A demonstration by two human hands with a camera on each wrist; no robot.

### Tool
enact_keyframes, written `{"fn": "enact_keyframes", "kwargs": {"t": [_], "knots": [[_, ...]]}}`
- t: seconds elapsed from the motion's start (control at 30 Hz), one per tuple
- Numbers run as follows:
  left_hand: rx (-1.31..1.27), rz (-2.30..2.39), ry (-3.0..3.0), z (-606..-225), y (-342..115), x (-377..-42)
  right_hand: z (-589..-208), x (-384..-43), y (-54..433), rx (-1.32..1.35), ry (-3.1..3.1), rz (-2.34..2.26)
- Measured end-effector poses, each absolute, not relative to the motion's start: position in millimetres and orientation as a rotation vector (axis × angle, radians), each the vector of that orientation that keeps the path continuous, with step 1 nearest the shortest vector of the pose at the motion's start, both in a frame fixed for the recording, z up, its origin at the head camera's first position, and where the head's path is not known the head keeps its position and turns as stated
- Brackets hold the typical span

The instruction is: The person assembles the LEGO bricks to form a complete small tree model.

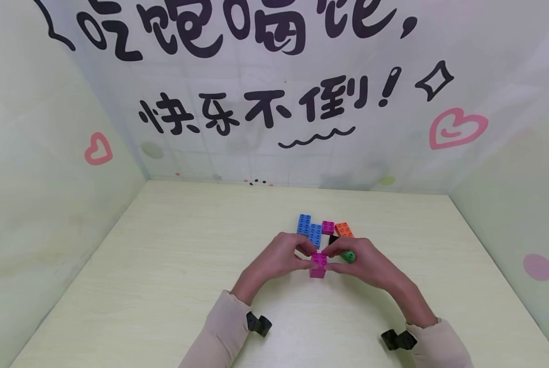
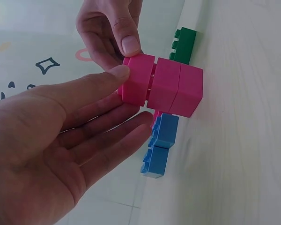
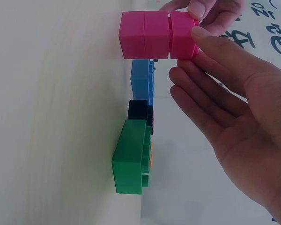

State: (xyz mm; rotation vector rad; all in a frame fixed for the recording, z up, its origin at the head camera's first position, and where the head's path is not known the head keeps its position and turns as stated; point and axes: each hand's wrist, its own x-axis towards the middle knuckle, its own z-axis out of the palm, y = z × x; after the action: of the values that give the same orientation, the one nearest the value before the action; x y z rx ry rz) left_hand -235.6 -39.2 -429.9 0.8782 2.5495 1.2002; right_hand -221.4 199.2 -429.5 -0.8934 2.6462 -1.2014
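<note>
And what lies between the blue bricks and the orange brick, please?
In the head view, a four-stud magenta brick lies between the blue bricks and orange brick; just below it in the picture, the right hand partly hides a black brick.

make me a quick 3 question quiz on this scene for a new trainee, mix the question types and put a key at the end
1. How many pink bricks make up the stack between the left hand and the right hand?
a) one
b) three
c) five

2. True or false: in the wrist views, a thin gap shows under the stack's top brick.

3. Fill in the colour: in the head view, the two bricks lying left of the small pink brick are ____.

Key: 1. b; 2. true; 3. blue
</note>
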Motion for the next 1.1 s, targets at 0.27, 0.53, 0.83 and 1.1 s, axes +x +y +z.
{"fn": "enact_keyframes", "kwargs": {"t": [0.27,0.53,0.83,1.1], "knots": [[0.825,1.245,2.508,-428,-36,-234,-430,-223,199,-0.893,2.620,-1.233],[0.820,1.285,2.482,-429,-34,-233,-431,-223,200,-0.887,2.598,-1.260],[0.808,1.288,2.466,-434,-34,-231,-432,-220,197,-0.866,2.574,-1.239],[0.836,1.308,2.463,-435,-41,-237,-433,-220,190,-0.906,2.602,-1.187]]}}
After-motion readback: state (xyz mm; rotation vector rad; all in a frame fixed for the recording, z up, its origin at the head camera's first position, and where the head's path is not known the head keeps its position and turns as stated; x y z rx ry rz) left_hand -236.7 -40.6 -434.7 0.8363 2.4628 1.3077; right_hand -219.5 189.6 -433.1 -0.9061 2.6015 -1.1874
